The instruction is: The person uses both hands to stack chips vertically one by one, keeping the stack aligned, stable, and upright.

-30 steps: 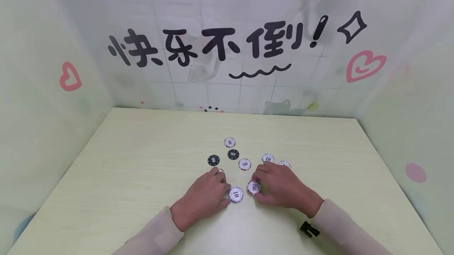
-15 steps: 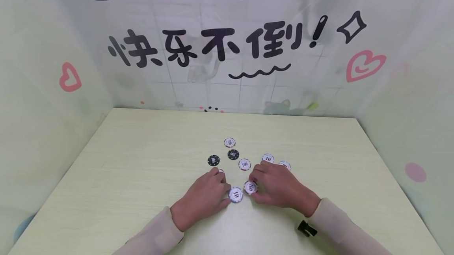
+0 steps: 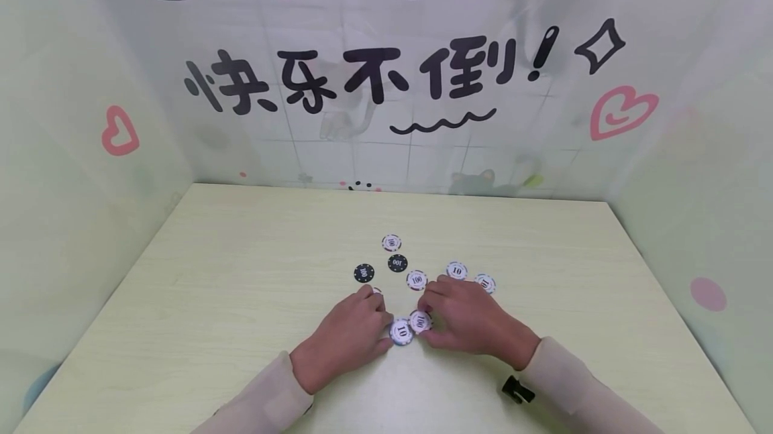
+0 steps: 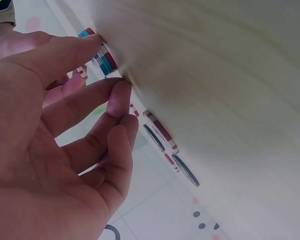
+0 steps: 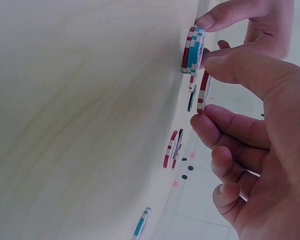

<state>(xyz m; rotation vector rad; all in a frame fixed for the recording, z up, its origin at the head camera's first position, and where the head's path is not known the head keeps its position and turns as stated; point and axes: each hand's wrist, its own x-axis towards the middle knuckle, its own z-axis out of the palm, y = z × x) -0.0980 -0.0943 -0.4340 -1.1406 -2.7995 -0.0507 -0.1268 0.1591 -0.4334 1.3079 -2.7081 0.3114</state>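
My left hand (image 3: 346, 330) holds a short stack of poker chips (image 3: 401, 332) between thumb and fingers, low over the table. A white chip marked 10 tops the stack; the right wrist view shows blue-and-white edges above a red-and-white one in this stack (image 5: 192, 50). My right hand (image 3: 468, 316) pinches a red-edged white chip marked 100 (image 3: 421, 321) by its rim, between thumb and index finger. In the head view this chip overlaps or touches the stack's right side. In the right wrist view the held chip (image 5: 204, 92) is raised above the table, close to the stack.
Beyond the hands lie two black 100 chips (image 3: 364, 273), white 100 chips (image 3: 417, 280) and two white 10 chips (image 3: 456, 270). Another chip (image 3: 377, 291) is mostly hidden by my left fingers. Printed sheets (image 3: 386, 159) stand behind the pale table (image 3: 241, 253) and at its sides.
My right hand has moved left with the 100 chip, from apart to right against the stack. The left hand and the stack have stayed in place.
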